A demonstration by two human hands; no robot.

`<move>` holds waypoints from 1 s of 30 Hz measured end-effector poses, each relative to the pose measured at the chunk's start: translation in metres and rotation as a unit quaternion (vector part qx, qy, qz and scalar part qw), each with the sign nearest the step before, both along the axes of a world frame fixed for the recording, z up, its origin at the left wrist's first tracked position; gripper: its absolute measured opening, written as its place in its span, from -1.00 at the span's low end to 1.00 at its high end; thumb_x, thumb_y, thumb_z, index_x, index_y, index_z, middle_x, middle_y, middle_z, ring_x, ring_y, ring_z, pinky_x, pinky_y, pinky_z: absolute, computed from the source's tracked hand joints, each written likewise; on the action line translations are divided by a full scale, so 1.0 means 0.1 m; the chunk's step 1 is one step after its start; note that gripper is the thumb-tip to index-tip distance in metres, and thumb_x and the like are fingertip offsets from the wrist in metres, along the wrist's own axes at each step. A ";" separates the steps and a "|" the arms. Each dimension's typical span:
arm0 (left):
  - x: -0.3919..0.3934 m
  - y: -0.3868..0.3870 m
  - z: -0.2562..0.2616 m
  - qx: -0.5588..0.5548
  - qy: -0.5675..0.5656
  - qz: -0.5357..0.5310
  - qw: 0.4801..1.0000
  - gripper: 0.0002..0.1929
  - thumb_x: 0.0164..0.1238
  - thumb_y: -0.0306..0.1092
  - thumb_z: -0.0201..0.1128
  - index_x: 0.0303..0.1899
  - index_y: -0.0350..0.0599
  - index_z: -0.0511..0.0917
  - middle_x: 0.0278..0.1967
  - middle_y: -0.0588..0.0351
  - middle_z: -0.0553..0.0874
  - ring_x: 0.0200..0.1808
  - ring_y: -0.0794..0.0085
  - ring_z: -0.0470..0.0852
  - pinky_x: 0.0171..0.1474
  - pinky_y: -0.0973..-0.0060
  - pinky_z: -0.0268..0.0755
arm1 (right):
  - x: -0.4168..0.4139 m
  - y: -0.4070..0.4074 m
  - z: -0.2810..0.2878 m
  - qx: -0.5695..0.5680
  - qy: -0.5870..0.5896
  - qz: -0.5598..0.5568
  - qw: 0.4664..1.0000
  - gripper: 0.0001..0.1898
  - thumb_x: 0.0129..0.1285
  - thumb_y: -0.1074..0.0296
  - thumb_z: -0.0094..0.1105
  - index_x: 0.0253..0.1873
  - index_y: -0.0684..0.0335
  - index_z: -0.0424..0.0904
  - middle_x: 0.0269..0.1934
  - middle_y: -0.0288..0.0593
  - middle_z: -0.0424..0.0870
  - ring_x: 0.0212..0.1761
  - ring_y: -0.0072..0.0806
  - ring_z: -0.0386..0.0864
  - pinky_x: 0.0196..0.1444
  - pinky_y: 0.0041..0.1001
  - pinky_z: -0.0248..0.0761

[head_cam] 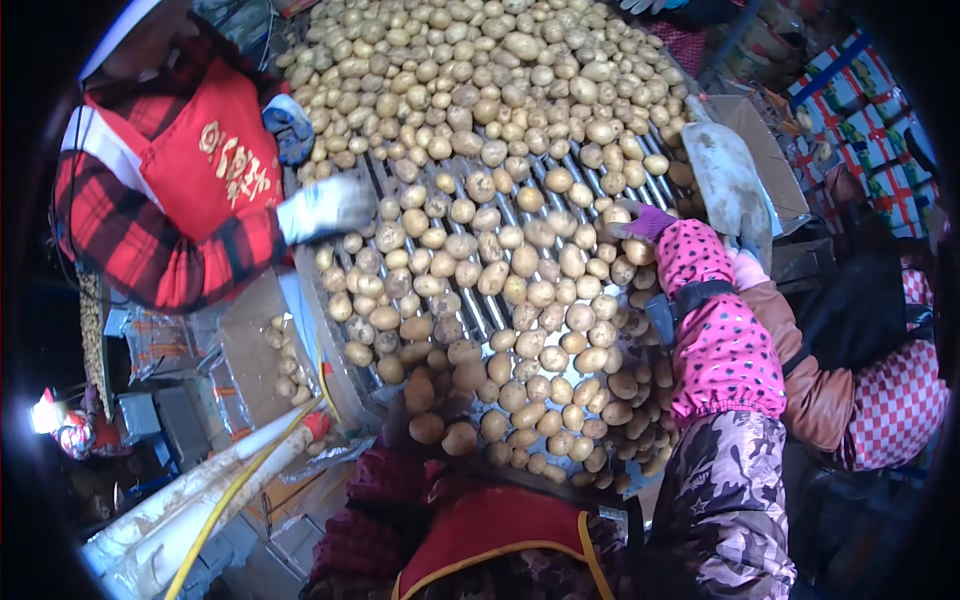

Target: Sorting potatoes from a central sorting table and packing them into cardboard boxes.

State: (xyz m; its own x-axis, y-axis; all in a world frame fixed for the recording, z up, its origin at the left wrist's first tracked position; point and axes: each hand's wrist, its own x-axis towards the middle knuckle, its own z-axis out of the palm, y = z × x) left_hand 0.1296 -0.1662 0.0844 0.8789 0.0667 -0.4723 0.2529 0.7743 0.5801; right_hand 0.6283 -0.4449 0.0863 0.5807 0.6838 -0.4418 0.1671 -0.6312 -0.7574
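Note:
Potatoes cover a conveyor of metal rollers in front of me. At the right side of the rollers, my right hand wears a purple glove under a pink patterned sleeve cover. Its fingers are around a potato, and another potato lies just below the hand. My left hand is a dark, blurred shape by the near left edge, beside some shaded potatoes. What it holds, if anything, is not visible. Closest to me, potatoes lie on a pale, smooth surface.
On the left, a person in a red apron reaches a blurred white glove over the rollers. Another person's brown sleeve is at right, near a dirty pale panel. A carton with potatoes and white pipes stand lower left.

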 end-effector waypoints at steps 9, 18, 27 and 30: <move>-0.04 0.01 0.36 -0.222 0.047 0.069 0.972 -0.27 0.63 0.21 -0.21 0.55 -0.18 0.21 0.47 -0.22 0.44 0.49 -0.09 0.43 0.53 -0.01 0.29 | -1.48 -0.08 0.29 0.223 -0.027 -0.220 0.949 -0.29 0.10 0.24 0.65 0.35 0.30 0.57 -0.03 -0.23 0.73 -0.02 -0.49 0.65 0.08 -0.42 0.57; 0.55 0.08 0.57 0.891 -0.336 -0.078 0.294 -0.44 0.02 -0.06 0.53 0.14 0.77 0.67 0.39 0.28 0.57 0.41 0.08 0.51 0.14 0.21 0.48 | -3.36 0.09 0.51 0.326 0.263 -0.279 0.864 -0.30 0.18 0.09 0.44 0.38 0.29 0.52 0.13 -0.22 0.68 0.05 -0.43 0.66 0.06 -0.42 0.59; 0.75 0.05 0.35 0.731 -0.172 -0.302 0.588 -0.55 0.16 0.13 0.37 0.14 0.94 0.63 0.48 0.38 0.47 0.53 0.38 0.36 0.49 0.14 0.14 | -3.67 0.38 0.09 0.409 0.298 -0.301 0.808 -0.35 0.38 0.16 0.40 0.47 0.28 0.41 0.07 -0.19 0.67 -0.14 -0.43 0.68 -0.12 -0.42 0.65; 0.84 -0.04 0.39 0.747 -0.194 -0.293 0.564 -0.41 0.13 0.15 0.43 0.28 0.69 0.56 0.42 0.34 0.51 0.49 0.34 0.35 0.47 0.17 0.17 | -3.72 0.38 0.11 0.411 0.296 -0.366 0.781 -0.35 0.40 0.14 0.36 0.48 0.28 0.39 0.16 -0.16 0.64 -0.08 -0.41 0.68 -0.10 -0.41 0.66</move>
